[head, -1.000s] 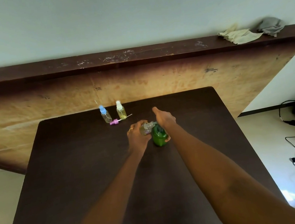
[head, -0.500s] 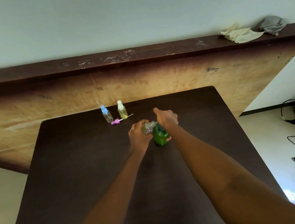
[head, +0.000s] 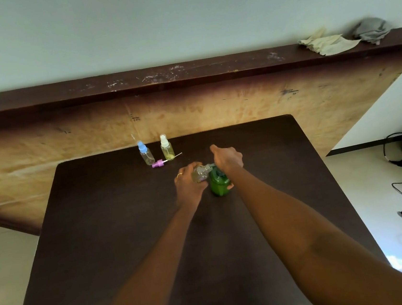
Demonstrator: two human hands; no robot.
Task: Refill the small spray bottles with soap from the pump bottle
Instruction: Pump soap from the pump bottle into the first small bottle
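Spray bottle (head: 201,173) tilts sideways, mouth toward upright pump bottle (head: 220,184).

Table (head: 104,238) w/ blue-cap btl (head: 145,153), white-cap btl (head: 166,149), purple sprayer (head: 158,163), green pump btl (head: 219,183).

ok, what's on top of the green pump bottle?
The right hand rests on the pump bottle's head, hiding it. Only the spout shows, pointing at the clear bottle in the left hand.

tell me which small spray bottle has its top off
The clear bottle gripped in the left hand, held at the green pump bottle's spout. The blue-topped bottle and white-topped bottle stand capped; a purple spray top lies beside them.
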